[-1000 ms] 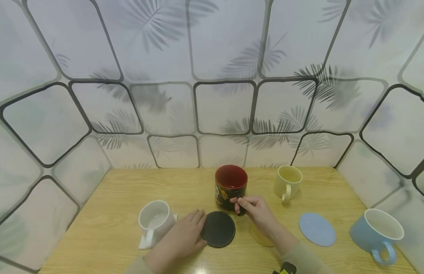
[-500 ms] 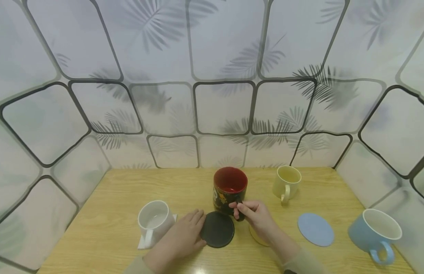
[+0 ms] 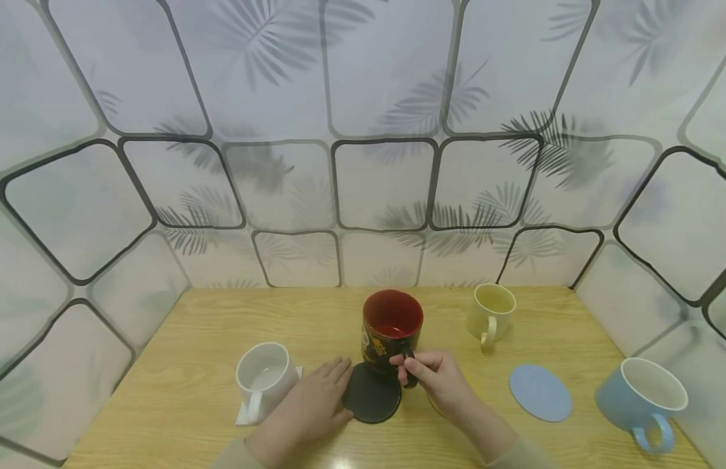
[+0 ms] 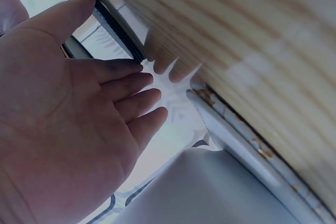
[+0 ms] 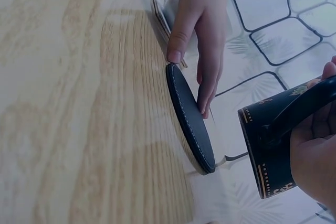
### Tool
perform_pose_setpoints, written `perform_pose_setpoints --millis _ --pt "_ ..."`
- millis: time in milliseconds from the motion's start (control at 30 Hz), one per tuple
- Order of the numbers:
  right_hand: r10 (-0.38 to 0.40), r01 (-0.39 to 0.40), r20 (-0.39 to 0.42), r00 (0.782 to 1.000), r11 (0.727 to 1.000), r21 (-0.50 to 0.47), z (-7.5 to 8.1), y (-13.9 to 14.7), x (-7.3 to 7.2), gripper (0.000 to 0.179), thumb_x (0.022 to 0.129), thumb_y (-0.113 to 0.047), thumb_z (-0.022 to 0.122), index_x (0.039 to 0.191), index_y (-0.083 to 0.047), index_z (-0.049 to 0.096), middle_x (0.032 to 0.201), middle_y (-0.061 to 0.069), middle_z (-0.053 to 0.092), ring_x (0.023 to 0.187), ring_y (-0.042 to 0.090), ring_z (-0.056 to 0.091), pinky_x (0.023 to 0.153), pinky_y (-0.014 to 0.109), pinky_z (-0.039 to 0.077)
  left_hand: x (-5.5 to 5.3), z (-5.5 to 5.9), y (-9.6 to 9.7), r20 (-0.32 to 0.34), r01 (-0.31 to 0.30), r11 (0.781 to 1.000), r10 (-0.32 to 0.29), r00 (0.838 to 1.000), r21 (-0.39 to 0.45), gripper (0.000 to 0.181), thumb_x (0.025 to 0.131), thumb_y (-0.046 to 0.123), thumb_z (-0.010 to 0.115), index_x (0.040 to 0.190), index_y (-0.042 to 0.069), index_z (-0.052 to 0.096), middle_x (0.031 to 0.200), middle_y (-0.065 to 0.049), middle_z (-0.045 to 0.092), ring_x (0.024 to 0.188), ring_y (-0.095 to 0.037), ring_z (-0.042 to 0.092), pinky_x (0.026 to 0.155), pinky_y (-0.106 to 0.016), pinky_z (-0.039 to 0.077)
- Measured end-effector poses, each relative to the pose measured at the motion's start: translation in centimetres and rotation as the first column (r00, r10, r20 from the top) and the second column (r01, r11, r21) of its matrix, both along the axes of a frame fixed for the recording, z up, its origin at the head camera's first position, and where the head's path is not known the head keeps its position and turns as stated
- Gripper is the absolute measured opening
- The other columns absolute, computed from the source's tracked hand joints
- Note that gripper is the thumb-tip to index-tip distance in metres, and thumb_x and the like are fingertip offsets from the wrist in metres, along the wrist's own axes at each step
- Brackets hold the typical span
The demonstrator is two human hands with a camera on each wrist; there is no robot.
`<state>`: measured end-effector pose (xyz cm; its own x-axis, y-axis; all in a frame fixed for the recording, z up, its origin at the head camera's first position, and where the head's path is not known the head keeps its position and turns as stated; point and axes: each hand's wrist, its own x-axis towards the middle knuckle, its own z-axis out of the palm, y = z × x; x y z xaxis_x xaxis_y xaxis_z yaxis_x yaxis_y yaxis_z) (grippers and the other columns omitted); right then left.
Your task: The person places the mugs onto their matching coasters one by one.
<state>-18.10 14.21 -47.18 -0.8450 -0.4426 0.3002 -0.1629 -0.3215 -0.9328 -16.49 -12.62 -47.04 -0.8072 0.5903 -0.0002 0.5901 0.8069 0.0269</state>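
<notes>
My right hand (image 3: 448, 385) grips the handle of a black mug (image 3: 376, 346) with a red inside and a floral pattern. In the right wrist view the mug's base hangs apart from the round black coaster (image 5: 190, 119), which has pale stitching along its edge. Seen from the head, the mug overlaps the far edge of that coaster. My left hand (image 3: 320, 400) lies left of the coaster with its fingers extended. Its thumb touches the coaster's rim in the right wrist view, and the forefinger reaches the rim in the left wrist view.
A white mug (image 3: 266, 376) stands on a white square coaster (image 3: 243, 415) beside my left hand. Behind right is a yellow mug (image 3: 492, 316). My right hand partly hides a yellow coaster (image 3: 436, 407). A blue coaster (image 3: 540, 393) and blue mug (image 3: 635, 394) are at right.
My right hand has brought the black mug slightly nearer and to the left, so it now overlaps the black coaster's far edge. The left hand has stayed in place.
</notes>
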Motion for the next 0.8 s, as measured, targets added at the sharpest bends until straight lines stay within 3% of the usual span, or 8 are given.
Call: perform_pose_setpoints --millis 267,433,800 --pt "-0.013 0.013 0.000 1.000 0.998 0.053 0.3 -0.2 0.9 0.033 0.109 -0.016 0.061 0.086 -0.029 0.082 0.101 -0.013 0.081 0.109 0.002 0.071 0.094 0.019 0.056 -0.1 0.1 0.0 0.046 -0.013 0.999 0.011 0.999 0.045 0.078 0.094 0.042 0.075 0.154 -0.002 0.051 0.163 -0.017 0.051 0.152 -0.035 0.049 0.125 -0.049 0.043" --pt "-0.021 0.021 0.001 1.000 0.997 0.080 0.2 -0.3 1.6 0.031 0.108 -0.016 0.062 0.086 -0.027 0.081 0.099 -0.014 0.081 0.109 0.001 0.071 0.096 0.019 0.055 -0.1 0.3 -0.1 0.041 -0.010 0.999 0.008 0.999 0.040 0.077 0.094 0.040 0.075 0.153 -0.002 0.052 0.162 -0.017 0.051 0.151 -0.035 0.049 0.125 -0.049 0.043" --pt "-0.014 0.013 0.012 1.000 0.999 0.047 -0.4 -1.2 2.9 0.026 0.107 -0.012 0.063 0.090 -0.012 0.083 0.101 -0.012 0.081 0.102 0.003 0.072 0.093 0.018 0.056 -0.1 0.2 0.0 0.050 -0.017 0.998 0.014 0.999 0.059 0.078 0.093 0.040 0.076 0.154 -0.003 0.051 0.163 -0.018 0.050 0.151 -0.036 0.048 0.125 -0.051 0.043"
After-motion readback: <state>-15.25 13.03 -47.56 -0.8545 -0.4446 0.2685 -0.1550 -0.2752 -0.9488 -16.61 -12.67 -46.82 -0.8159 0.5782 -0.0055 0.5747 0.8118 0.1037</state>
